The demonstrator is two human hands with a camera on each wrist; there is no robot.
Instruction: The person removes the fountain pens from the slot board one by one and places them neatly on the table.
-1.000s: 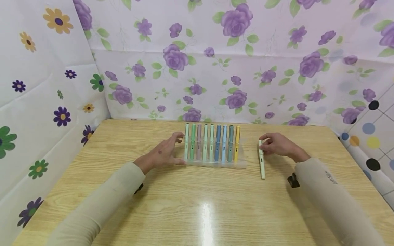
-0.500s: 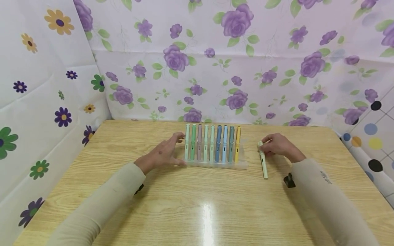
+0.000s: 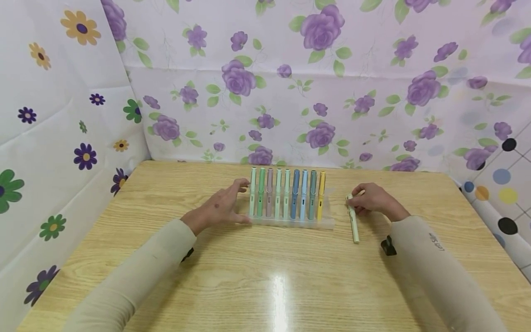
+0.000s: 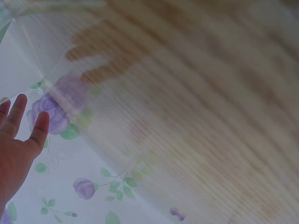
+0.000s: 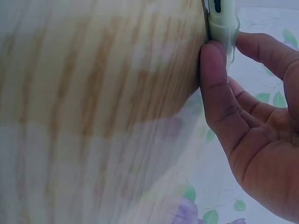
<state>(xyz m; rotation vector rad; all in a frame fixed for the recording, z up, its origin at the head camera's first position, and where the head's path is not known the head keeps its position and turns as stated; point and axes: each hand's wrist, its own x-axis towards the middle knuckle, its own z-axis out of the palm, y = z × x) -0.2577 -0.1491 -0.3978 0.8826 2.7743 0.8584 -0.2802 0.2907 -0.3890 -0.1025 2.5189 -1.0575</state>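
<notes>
A clear pen rack point(image 3: 327, 224) stands near the middle of the table, holding a row of several capped pens in greens, mauve, blues and yellow. My left hand point(image 3: 221, 207) is at the rack's left end, thumb by its front corner and fingers farther back. Spread, fairly straight fingers show on this hand point(image 4: 21, 140) in the left wrist view. To the right of the rack, my right hand point(image 3: 373, 200) pinches a pale green pen point(image 3: 354, 228) near its far end. The right wrist view shows thumb and forefinger on either side of that pen point(image 5: 222, 28).
The wooden table point(image 3: 232, 276) reaches back to a hanging cloth with purple roses point(image 3: 238, 80). Another flowered cloth point(image 3: 50, 152) hangs on the left, and a dotted one point(image 3: 510, 193) on the right. The yellow pen point(image 3: 321, 198) stands at the row's right end.
My right hand has come slightly left and nearer, and the pale green pen's far end has shifted the same way. The left hand and the rack look still.
</notes>
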